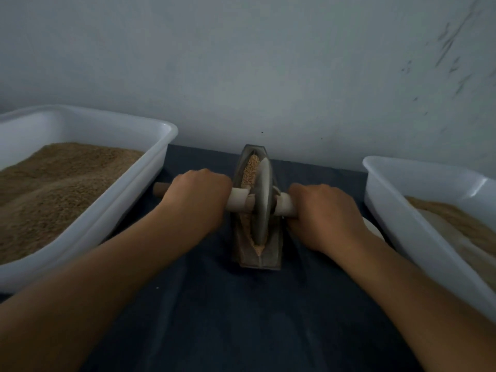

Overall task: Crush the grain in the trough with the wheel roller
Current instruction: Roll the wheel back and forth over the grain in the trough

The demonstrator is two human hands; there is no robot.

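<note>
You are mid-crush: your left hand [197, 196] and right hand [323, 213] each curl round one end of the wooden axle [241, 202], holding the wheel roller [263, 200] upright in the narrow trough [257, 210] at centre frame on the dark-covered counter [241, 318]. Grain [251, 167] lies heaped ahead of the wheel, toward the wall. Next, judge a steady, level push forward through that heap without tipping the trough. No writing or brand is readable anywhere.
</note>
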